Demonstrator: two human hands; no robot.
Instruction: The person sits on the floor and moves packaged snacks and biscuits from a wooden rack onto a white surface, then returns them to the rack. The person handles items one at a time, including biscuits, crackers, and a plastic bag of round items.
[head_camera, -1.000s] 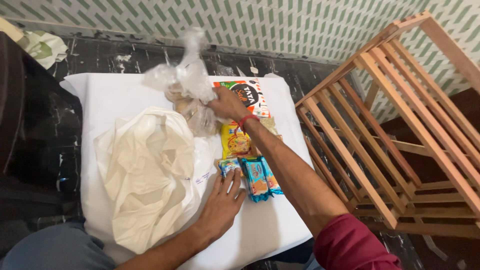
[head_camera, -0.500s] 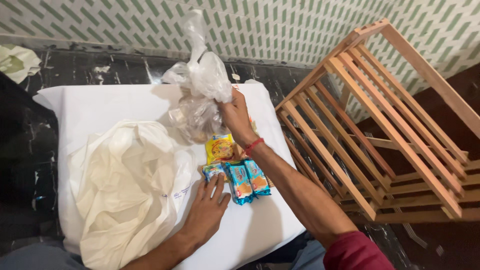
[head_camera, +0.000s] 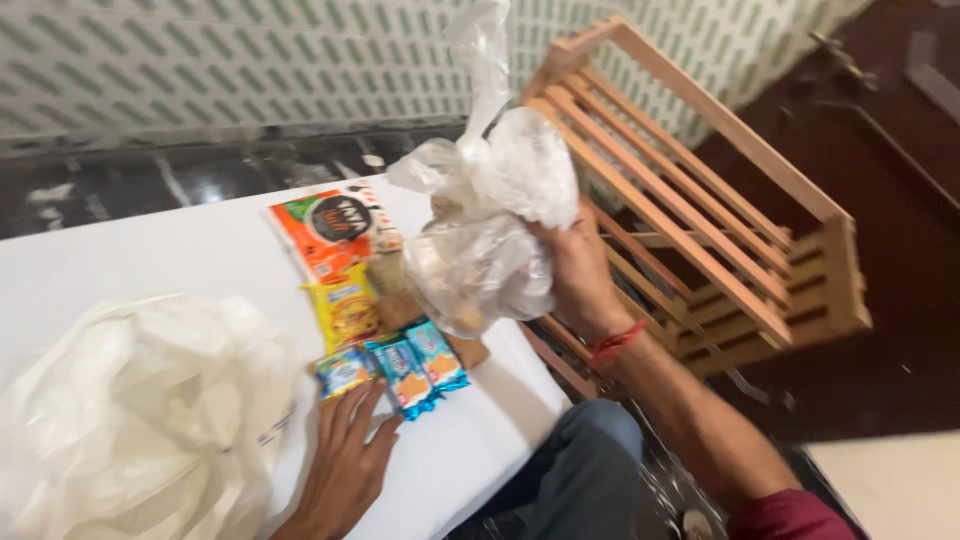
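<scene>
So the clear bag (head_camera: 490, 235) is up in the air now. A second ago it sat on the desk (head_camera: 150, 250) near the top packets; since then my right hand (head_camera: 575, 270) has lifted it and swung it out to the right, so it hangs past the desk's edge, in front of the wooden rack (head_camera: 700, 200). The grip is closed around the bag's side, fingers bunched into the plastic, and the knotted top sticks straight up. Looks like some roundish pale stuff inside, but it's too blurry to call. My read: the bag is off the pile and headed toward the rack side.

My left hand (head_camera: 345, 465) hasn't really moved. It lies flat and spread on the desk, fingertips just touching the small blue packets (head_camera: 400, 365).

Above those are a yellow packet (head_camera: 345, 310) and an orange pouch (head_camera: 330, 230), uncovered now that the bag is gone. A big white bag (head_camera: 140, 410) slumps at the left, well apart from the lifted one. The rack's slats are close behind the bag, so that's the thing to snag on.
</scene>
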